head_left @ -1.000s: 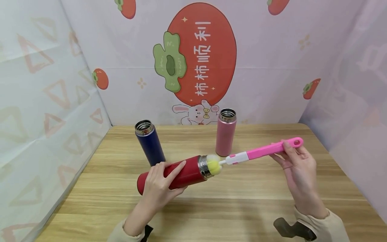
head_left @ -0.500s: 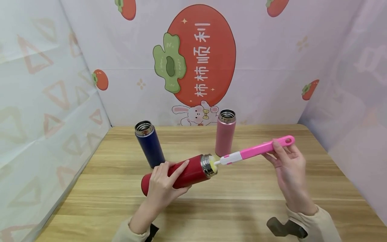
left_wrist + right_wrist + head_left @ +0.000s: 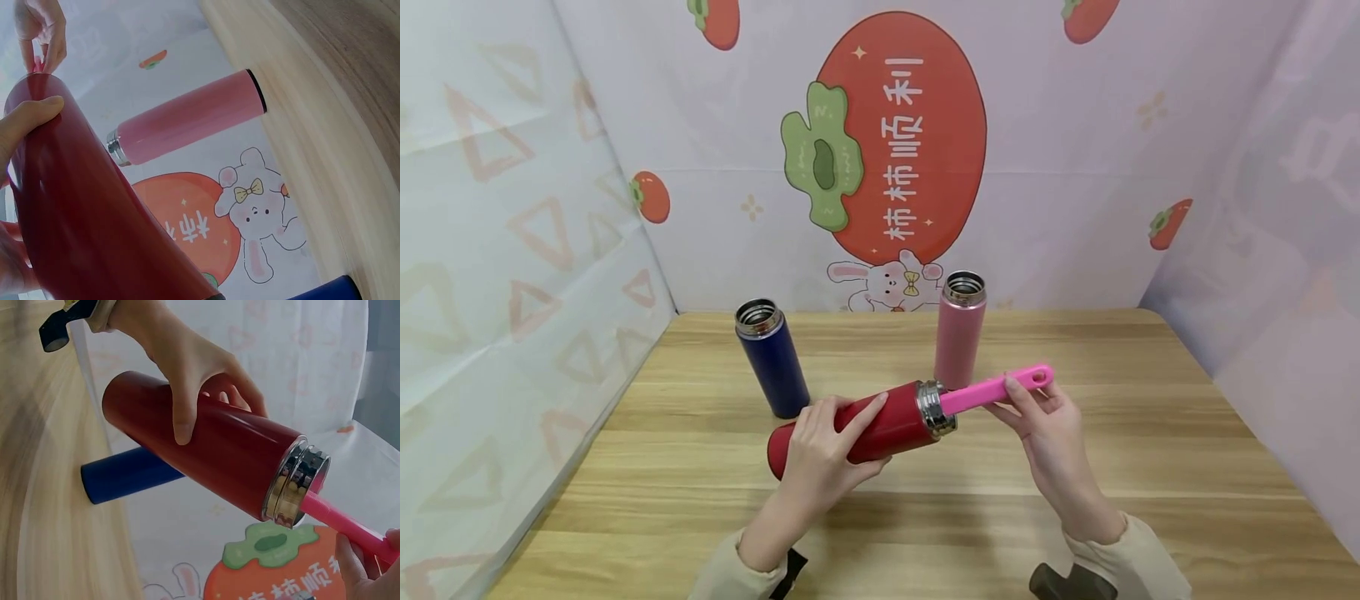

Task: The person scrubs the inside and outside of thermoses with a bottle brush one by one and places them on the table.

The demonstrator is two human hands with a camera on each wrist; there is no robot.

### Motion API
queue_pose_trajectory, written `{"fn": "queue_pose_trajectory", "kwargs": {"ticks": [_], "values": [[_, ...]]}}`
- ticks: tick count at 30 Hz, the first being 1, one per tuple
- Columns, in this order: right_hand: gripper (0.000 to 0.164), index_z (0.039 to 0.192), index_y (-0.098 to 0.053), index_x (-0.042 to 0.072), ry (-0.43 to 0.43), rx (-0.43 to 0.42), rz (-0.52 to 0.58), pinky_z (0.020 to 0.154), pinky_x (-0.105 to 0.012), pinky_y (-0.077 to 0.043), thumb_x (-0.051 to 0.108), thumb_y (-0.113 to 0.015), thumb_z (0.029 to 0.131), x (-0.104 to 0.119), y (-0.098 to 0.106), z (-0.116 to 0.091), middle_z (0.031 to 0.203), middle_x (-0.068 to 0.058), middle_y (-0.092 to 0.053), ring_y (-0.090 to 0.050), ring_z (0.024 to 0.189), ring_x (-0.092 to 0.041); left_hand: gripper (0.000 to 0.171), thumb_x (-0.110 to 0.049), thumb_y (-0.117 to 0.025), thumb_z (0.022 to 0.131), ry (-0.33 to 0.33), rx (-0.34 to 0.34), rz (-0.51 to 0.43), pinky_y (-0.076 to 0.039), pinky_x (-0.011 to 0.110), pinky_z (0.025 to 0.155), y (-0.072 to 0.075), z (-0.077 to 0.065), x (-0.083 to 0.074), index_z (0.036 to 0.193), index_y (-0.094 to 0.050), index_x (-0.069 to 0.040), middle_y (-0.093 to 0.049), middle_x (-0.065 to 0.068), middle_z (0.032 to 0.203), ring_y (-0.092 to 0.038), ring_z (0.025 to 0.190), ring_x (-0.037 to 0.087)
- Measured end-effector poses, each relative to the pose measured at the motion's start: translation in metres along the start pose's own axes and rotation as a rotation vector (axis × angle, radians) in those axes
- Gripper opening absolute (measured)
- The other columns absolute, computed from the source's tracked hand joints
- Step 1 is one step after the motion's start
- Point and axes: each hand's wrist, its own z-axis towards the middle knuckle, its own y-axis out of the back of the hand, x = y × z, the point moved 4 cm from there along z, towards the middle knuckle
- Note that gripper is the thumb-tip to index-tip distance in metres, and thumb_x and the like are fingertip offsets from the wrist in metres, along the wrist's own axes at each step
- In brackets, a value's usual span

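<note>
My left hand (image 3: 820, 454) grips a red thermos bottle (image 3: 891, 425) round its body, held tilted above the table with its steel mouth (image 3: 937, 410) toward the right. The thumb and fingers wrap it from both sides in the right wrist view. With its thumb and fingertips, my right hand (image 3: 1048, 442) pinches the pink handle (image 3: 992, 392) of a bottle brush near its holed end. The brush's head and white neck are hidden inside the red bottle; only the handle shows, also in the right wrist view as a pink bar (image 3: 344, 524).
An open navy bottle (image 3: 772, 362) stands behind my left hand on the wooden table (image 3: 1150, 467). Behind the brush stands an open pink bottle (image 3: 958, 337). A printed cloth backdrop (image 3: 1060, 167) rises at the table's far edge, with cloth on both sides.
My right hand has moved left and slightly down, sliding the brush from the bottle's mouth deep inside, up to its handle. The left hand and red bottle have shifted slightly right.
</note>
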Motion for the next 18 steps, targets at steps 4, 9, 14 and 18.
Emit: {"fn": "queue_pose_trajectory", "kwargs": {"ticks": [4, 9, 14, 18], "values": [[0.026, 0.113, -0.045, -0.004, 0.001, 0.015, -0.015, 0.082, -0.047, -0.043, 0.001, -0.050, 0.088, -0.012, 0.012, 0.004, 0.107, -0.021, -0.055, -0.057, 0.097, -0.032, 0.073, -0.035, -0.083, 0.051, 0.005, 0.012, 0.003, -0.046, 0.037, 0.065, 0.000, 0.000, 0.000, 0.118, -0.056, -0.021, -0.054, 0.012, 0.089, -0.053, 0.078, 0.024], [0.020, 0.105, -0.049, 0.000, -0.036, -0.015, -0.041, 0.082, -0.041, -0.045, 0.007, -0.054, 0.087, 0.021, -0.029, -0.011, 0.099, -0.012, -0.059, -0.060, 0.092, -0.023, 0.076, -0.033, -0.084, 0.050, 0.002, 0.009, -0.005, -0.046, 0.037, 0.065, 0.000, -0.001, 0.001, 0.119, -0.055, -0.021, -0.054, 0.012, 0.090, -0.052, 0.079, 0.023], [0.006, 0.093, -0.053, 0.006, -0.101, -0.106, -0.037, 0.080, -0.034, -0.046, 0.006, -0.053, 0.087, 0.053, -0.064, -0.022, 0.090, -0.004, -0.060, -0.061, 0.084, -0.013, 0.076, -0.032, -0.083, 0.050, 0.002, 0.001, -0.007, -0.046, 0.037, 0.065, 0.001, -0.001, 0.002, 0.120, -0.054, -0.021, -0.054, 0.012, 0.090, -0.053, 0.079, 0.023], [0.006, 0.092, -0.054, 0.004, -0.032, -0.103, 0.006, 0.080, -0.036, -0.046, 0.007, -0.054, 0.087, 0.055, -0.055, -0.018, 0.087, -0.005, -0.060, -0.061, 0.081, -0.014, 0.076, -0.032, -0.083, 0.050, 0.016, 0.008, -0.006, -0.045, 0.038, 0.065, 0.001, -0.003, 0.005, 0.120, -0.054, -0.021, -0.054, 0.012, 0.091, -0.053, 0.079, 0.024]]}}
